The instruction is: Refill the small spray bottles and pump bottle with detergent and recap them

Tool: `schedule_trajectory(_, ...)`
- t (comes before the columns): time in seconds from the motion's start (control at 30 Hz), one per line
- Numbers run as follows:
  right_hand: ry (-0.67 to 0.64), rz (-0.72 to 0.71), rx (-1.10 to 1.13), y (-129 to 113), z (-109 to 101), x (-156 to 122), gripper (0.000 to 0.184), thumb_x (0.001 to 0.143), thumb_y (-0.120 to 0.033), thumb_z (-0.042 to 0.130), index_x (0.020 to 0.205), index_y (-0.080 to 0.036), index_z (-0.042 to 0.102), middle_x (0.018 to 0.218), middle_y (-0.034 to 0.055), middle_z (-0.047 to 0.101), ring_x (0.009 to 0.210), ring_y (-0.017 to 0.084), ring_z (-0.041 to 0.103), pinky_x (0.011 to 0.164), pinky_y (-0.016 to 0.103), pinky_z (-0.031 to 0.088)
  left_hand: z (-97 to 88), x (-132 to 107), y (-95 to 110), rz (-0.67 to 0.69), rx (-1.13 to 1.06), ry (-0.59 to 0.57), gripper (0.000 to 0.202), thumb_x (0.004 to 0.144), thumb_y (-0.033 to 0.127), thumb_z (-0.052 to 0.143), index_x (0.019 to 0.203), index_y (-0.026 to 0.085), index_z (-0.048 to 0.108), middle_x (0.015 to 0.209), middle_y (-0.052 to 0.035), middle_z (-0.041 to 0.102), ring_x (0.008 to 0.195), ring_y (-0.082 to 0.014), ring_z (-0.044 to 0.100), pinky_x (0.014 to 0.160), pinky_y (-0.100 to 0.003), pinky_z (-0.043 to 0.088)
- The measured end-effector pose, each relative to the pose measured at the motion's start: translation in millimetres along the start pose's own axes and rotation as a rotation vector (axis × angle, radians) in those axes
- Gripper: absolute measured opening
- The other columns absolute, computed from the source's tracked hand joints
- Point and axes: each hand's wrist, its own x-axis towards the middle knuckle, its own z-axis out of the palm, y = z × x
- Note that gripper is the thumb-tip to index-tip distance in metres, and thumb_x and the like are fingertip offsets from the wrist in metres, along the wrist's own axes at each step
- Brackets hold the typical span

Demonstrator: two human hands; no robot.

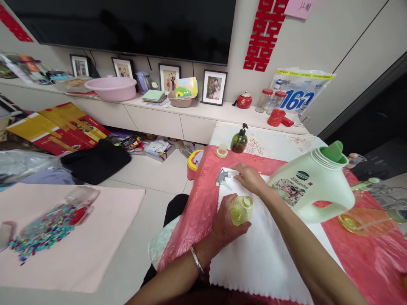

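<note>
My left hand (pixel 224 220) is wrapped round a translucent yellow-green bottle (pixel 241 210) with an uncapped neck, held above a white scallop-edged mat (pixel 254 262). My right hand (pixel 249 178) stretches across the mat, its fingers extended at the edge of a grey-and-white piece that looks like a spray head (pixel 223 176). Whether the fingertips press on it is hard to make out. To the right of my right forearm stands a large pale green detergent jug (pixel 313 184) with an open mouth and a green spout. A small pale cap (pixel 221 151) sits beyond the mat.
A dark green pump bottle (pixel 239 140) stands on the red plastic table cover (pixel 197 203). At right lies a clear yellowish bottle (pixel 369 220). Colourful small pieces (pixel 47 226) are spread on a pink sheet (pixel 111 237) at left. Photo frames and a pink basin (pixel 111 89) line the cabinet.
</note>
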Motion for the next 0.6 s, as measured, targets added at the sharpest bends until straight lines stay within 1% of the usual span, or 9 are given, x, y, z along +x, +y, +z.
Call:
schedule_trajectory(0.1, -0.166, 0.040, -0.039, -8.7, 13.1, 20.7, 0.032, 0.104, -0.034, 0.064, 0.126, -0.010, 0.061, 0.120, 0.0094, 0.057, 0.109, 0.017, 0.058, 0.099, 0.036, 0.054, -0.1, 0.2, -0.4, 0.006, 0.006, 0.005, 0.089, 0.059, 0.025, 0.086, 0.136, 0.025, 0.041, 0.134, -0.0118, 0.056, 0.128, -0.0370, 0.057, 0.113, -0.061, 0.047)
schedule_trajectory(0.17, -0.228, 0.068, -0.052, -14.8, 21.5, 26.7, 0.035, 0.105, -0.039, 0.063, 0.123, -0.010, 0.061, 0.118, 0.0093, 0.057, 0.108, 0.017, 0.059, 0.098, 0.036, 0.055, -0.7, 0.6, -0.2, 0.006, 0.007, 0.002, 0.089, 0.060, 0.026, 0.085, 0.136, 0.024, 0.040, 0.135, -0.0122, 0.056, 0.129, -0.0370, 0.057, 0.114, -0.061, 0.046)
schedule_trajectory(0.23, -0.244, 0.093, -0.041, -19.7, 27.0, 28.9, 0.035, 0.105, -0.040, 0.063, 0.121, -0.009, 0.061, 0.116, 0.0093, 0.058, 0.107, 0.017, 0.059, 0.097, 0.035, 0.055, -1.6, 1.1, 0.7, 0.016, 0.012, -0.015, 0.089, 0.060, 0.027, 0.085, 0.137, 0.023, 0.040, 0.135, -0.0129, 0.055, 0.128, -0.0370, 0.057, 0.115, -0.061, 0.045)
schedule_trajectory(0.3, -0.206, 0.107, 0.000, -23.3, 26.0, 29.1, 0.035, 0.105, -0.041, 0.063, 0.118, -0.009, 0.062, 0.114, 0.0090, 0.058, 0.105, 0.017, 0.059, 0.096, 0.035, 0.055, -2.3, 1.5, 1.8, 0.022, 0.023, -0.024, 0.090, 0.060, 0.028, 0.086, 0.137, 0.022, 0.039, 0.134, -0.0133, 0.055, 0.128, -0.0369, 0.057, 0.114, -0.060, 0.046)
schedule_trajectory(0.33, -0.165, 0.107, 0.031, -24.6, 21.9, 28.6, 0.034, 0.105, -0.040, 0.063, 0.116, -0.009, 0.062, 0.113, 0.0086, 0.058, 0.104, 0.016, 0.059, 0.096, 0.034, 0.055, -2.5, 1.6, 2.1, 0.022, 0.028, -0.026, 0.089, 0.061, 0.029, 0.086, 0.137, 0.022, 0.040, 0.134, -0.0134, 0.055, 0.128, -0.0368, 0.057, 0.114, -0.060, 0.046)
schedule_trajectory(0.4, -0.037, 0.094, 0.114, -25.9, 5.7, 25.8, 0.027, 0.103, -0.034, 0.064, 0.114, -0.009, 0.063, 0.111, 0.0081, 0.058, 0.104, 0.016, 0.058, 0.097, 0.034, 0.053, -2.7, 1.6, 2.3, 0.021, 0.034, -0.021, 0.087, 0.061, 0.029, 0.085, 0.136, 0.022, 0.041, 0.134, -0.0136, 0.055, 0.128, -0.0366, 0.057, 0.114, -0.059, 0.047)
schedule_trajectory(0.47, 0.144, 0.074, 0.216, -26.0, -19.9, 18.5, 0.022, 0.099, -0.024, 0.063, 0.116, -0.010, 0.064, 0.112, 0.0086, 0.058, 0.104, 0.017, 0.056, 0.098, 0.033, 0.050, -2.5, 1.4, 1.7, 0.023, 0.031, -0.013, 0.086, 0.061, 0.028, 0.085, 0.135, 0.022, 0.042, 0.135, -0.0139, 0.055, 0.129, -0.0365, 0.056, 0.114, -0.058, 0.047)
schedule_trajectory(0.5, 0.243, 0.066, 0.271, -26.2, -34.8, 12.1, 0.025, 0.098, -0.022, 0.062, 0.120, -0.012, 0.064, 0.114, 0.0091, 0.058, 0.104, 0.017, 0.056, 0.097, 0.032, 0.049, -2.4, 1.3, 1.3, 0.021, 0.028, -0.010, 0.086, 0.061, 0.027, 0.085, 0.135, 0.022, 0.042, 0.135, -0.0139, 0.055, 0.130, -0.0366, 0.056, 0.114, -0.058, 0.046)
schedule_trajectory(0.6, 0.500, 0.043, 0.447, -30.7, -79.8, -19.4, 0.036, 0.101, -0.033, 0.053, 0.132, -0.016, 0.058, 0.117, 0.0083, 0.058, 0.094, 0.014, 0.056, 0.085, 0.028, 0.052, -2.2, 1.1, 0.6, -0.006, 0.018, -0.010, 0.087, 0.061, 0.029, 0.086, 0.135, 0.022, 0.042, 0.136, -0.0139, 0.055, 0.132, -0.0370, 0.055, 0.115, -0.059, 0.046)
